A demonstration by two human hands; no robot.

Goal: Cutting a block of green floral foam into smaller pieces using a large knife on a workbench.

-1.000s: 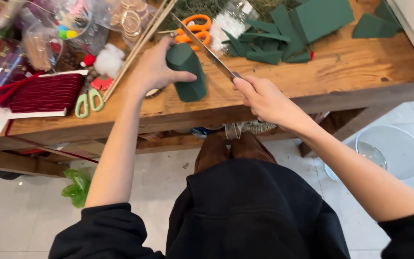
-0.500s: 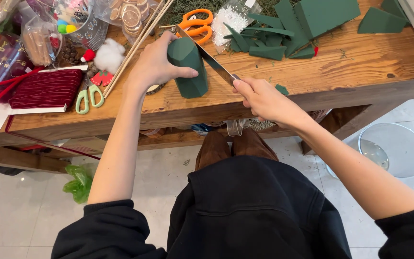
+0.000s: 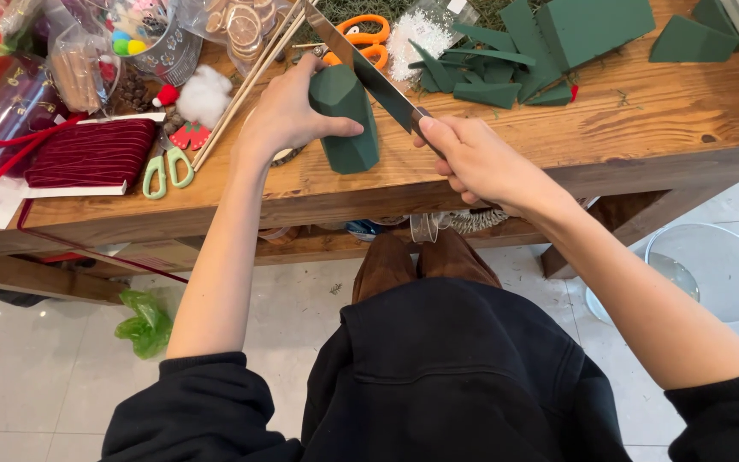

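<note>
Beyond the left hand (image 3: 288, 111) gripping the foam block (image 3: 345, 115), pompoms are held in a clear bag (image 3: 143, 34); a knife (image 3: 369, 73) is clasped by the right hand (image 3: 476, 162).

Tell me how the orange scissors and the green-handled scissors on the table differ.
The orange scissors lie at the far side of the wooden table, partly hidden behind the knife blade; the green-handled scissors lie near the front edge, in full view. The orange handles look bigger and brighter than the pale green ones. The green pair rests beside the dark red ribbon, the orange pair beside green foam scraps. Neither is held.
</note>
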